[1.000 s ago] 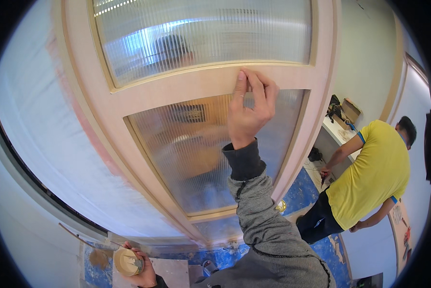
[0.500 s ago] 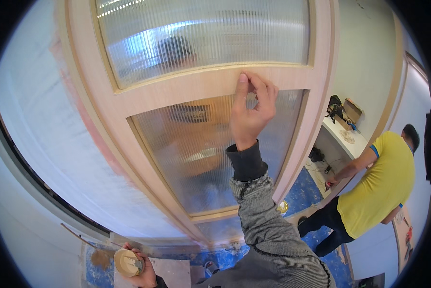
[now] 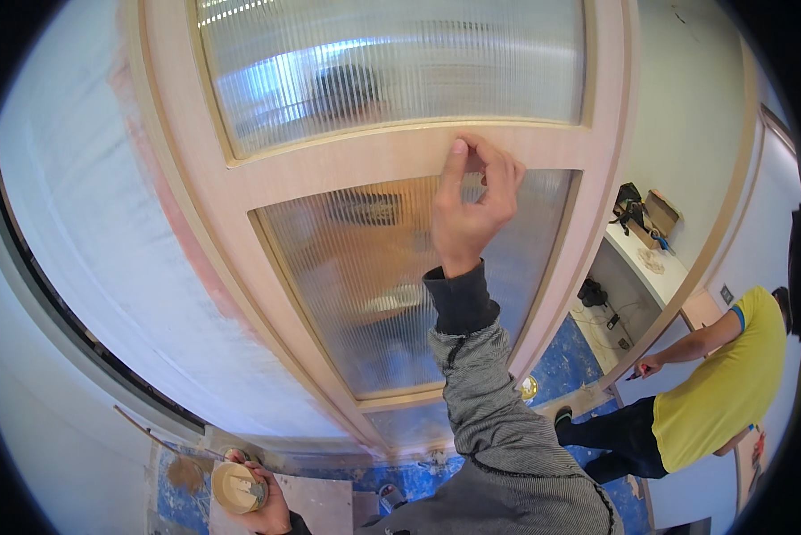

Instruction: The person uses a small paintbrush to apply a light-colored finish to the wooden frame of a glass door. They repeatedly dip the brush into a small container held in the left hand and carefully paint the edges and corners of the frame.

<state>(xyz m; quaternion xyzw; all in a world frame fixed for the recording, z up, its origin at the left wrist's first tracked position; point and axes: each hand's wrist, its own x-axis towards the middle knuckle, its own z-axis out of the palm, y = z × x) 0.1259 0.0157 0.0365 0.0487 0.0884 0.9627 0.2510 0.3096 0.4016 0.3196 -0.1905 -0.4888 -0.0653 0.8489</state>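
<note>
The right hand (image 3: 476, 209) is drawn into a narrow pinch, its fingertips over the rail (image 3: 356, 159); I cannot tell whether they touch it or hold anything small. From that pinch the rail stretches toward nine and three o'clock, with the upper pane (image 3: 409, 67) at twelve and the lower pane (image 3: 347, 285) mostly from six to nine. The left hand (image 3: 275, 508), at seven o'clock from the right, is wrapped round a tub (image 3: 221, 477) of pale paste, which sits at ten o'clock from its palm. A co-worker (image 3: 721, 383) in yellow bends at four o'clock from the right hand.
</note>
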